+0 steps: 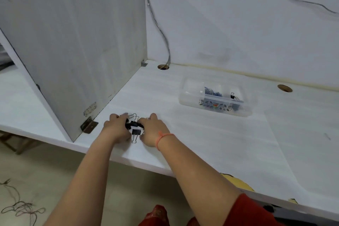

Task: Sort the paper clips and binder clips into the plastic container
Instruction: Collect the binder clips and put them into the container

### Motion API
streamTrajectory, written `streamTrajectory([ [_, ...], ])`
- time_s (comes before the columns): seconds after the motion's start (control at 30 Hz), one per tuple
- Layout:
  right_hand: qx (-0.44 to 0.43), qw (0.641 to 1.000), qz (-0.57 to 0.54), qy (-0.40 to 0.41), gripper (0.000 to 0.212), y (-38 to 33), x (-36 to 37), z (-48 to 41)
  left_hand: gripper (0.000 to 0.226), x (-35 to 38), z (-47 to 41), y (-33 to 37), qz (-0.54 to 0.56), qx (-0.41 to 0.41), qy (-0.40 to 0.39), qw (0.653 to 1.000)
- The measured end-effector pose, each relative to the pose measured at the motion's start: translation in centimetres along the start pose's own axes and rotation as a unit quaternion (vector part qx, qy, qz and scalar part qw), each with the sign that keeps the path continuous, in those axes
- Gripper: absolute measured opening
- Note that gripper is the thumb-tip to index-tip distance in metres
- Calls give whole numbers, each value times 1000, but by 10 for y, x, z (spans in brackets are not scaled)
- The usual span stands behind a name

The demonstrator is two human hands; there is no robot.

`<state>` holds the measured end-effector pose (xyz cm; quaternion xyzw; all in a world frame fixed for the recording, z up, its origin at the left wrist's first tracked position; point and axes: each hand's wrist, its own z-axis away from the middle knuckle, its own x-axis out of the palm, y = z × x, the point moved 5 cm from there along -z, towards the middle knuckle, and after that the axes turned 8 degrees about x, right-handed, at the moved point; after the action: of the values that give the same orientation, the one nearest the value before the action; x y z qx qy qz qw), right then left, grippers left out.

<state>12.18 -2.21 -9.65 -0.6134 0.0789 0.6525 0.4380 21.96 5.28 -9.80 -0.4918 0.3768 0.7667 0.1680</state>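
Observation:
A small pile of black binder clips (133, 124) lies on the white desk near its front edge. My left hand (116, 128) and my right hand (153, 128) close in on the pile from both sides, fingers curled round the clips. One black binder clip (136, 132) with silver handles lies between my hands, nearer to me. The clear plastic container (190, 95) stands open farther back on the right. It holds blue paper clips (212, 91) in one part and a black binder clip (232, 95) in another.
A grey partition panel (77, 42) rises at the left, fixed by a metal hinge bracket (89, 124). A cable (159, 29) drops into a round desk hole (163, 66); a second hole (284, 88) is at the right. The desk's front edge (143, 166) is close.

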Motion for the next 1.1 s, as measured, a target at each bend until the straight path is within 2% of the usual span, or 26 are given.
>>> streamTrajectory([
  [0.1, 11, 1000, -12, 6, 45, 14, -9, 6, 57, 1, -4, 10, -26, 48, -33, 998],
  [0.2, 23, 999, -12, 28, 44, 34, -18, 17, 57, 10, 1, 25, -8, 87, -42, 995],
  [0.33, 54, 994, -1, 93, 38, 67, -34, 42, 58, 30, 14, 56, 63, 149, -31, 986],
  [0.43, 105, 986, -7, 129, 37, 95, -43, 61, 59, 45, 26, 79, 127, 160, -15, 979],
  [0.53, 151, 979, -7, 135, 42, 115, -47, 72, 65, 55, 35, 96, 207, 149, -4, 967],
  [0.7, 184, 976, 5, 113, 40, 133, -49, 82, 58, 57, 40, 90, 368, 84, 41, 925],
  [0.9, 177, 975, -9, 138, 27, 140, -52, 81, 27, 53, 43, 82, 497, 24, 37, 867],
  [0.97, 173, 973, -40, 147, 21, 144, -56, 81, 28, 52, 42, 76, 517, 6, 60, 854],
  [1.03, 177, 962, -136, 156, 18, 150, -60, 84, 27, 49, 44, 74, 543, -3, 83, 836],
  [1.07, 183, 942, -237, 151, 18, 153, -61, 87, 26, 47, 46, 75, 567, -8, 87, 819],
  [1.1, 193, 902, -363, 135, 19, 156, -61, 89, 25, 47, 49, 77, 607, -24, 80, 791],
])
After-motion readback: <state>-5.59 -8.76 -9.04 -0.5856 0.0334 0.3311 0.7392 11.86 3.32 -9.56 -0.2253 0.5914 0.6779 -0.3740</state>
